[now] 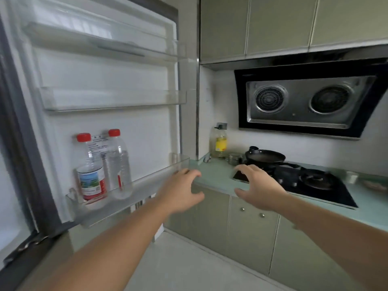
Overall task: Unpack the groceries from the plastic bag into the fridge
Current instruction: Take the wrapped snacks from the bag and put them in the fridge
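Note:
The fridge door stands open on the left, its inner side facing me. Two clear water bottles with red caps stand in the lowest door shelf. The two door shelves above hold nothing. My left hand hovers just right of that lowest shelf, fingers spread and loosely bent, holding nothing. My right hand reaches out beside it over the counter edge, also spread and holding nothing. No plastic bag is in view, and the fridge interior is outside the frame.
A pale green counter runs right of the door, with an oil bottle, a small jar, a black wok on a gas hob. A range hood and wall cabinets hang above; cabinet doors stand below.

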`<state>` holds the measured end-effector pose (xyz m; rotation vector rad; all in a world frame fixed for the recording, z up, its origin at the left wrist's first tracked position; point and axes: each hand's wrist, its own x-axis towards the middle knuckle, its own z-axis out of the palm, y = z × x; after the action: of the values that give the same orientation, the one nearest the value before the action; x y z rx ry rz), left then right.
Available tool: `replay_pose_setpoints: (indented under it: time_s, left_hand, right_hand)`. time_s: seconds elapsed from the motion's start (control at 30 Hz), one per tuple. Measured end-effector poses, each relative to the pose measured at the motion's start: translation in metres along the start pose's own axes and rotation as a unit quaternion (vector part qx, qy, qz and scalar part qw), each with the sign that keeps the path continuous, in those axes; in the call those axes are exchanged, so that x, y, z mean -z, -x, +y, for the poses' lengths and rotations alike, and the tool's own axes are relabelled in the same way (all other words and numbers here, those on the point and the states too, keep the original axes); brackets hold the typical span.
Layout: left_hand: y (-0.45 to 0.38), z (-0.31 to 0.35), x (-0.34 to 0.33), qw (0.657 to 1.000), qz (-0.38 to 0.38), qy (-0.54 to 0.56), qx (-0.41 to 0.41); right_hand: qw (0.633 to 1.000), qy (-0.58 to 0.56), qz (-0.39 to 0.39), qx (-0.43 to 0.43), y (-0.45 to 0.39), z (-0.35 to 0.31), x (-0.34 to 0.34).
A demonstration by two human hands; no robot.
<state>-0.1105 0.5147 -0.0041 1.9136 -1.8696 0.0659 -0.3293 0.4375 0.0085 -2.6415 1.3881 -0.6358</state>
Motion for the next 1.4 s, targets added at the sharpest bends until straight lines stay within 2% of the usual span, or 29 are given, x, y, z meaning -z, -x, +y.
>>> replay_pose_setpoints:
  time_s: [0.43,0.67,1.07,1.27,1.4]
  left_hand:
    - [-0.09,0.244,-0.089,0.987,-0.027,0.052,-0.151]
    - [-0.12,0.36,-0.14,0.965,-0.069,0.066,-0.245]
    - [-0.191,0.54,-0.267,0.894,-0.171,0.141,-0.388]
    - [-0.247,0.594,-0.336,0.856,-0.197,0.123,-0.461]
    - [-0.273,0.625,-0.379,0.845,-0.229,0.13,-0.466]
  right_hand:
    - [0.984,0.006,0.081,-0.158,0.1,0.211,0.108]
    - [0.965,0.017,0.104,-0.242,0.166,0.305,0.145]
    - [0.889,0.059,0.137,-0.434,0.248,0.46,0.179]
    - [0.845,0.095,0.14,-0.507,0.241,0.531,0.183]
    - [0.822,0.104,0.132,-0.545,0.24,0.569,0.173]
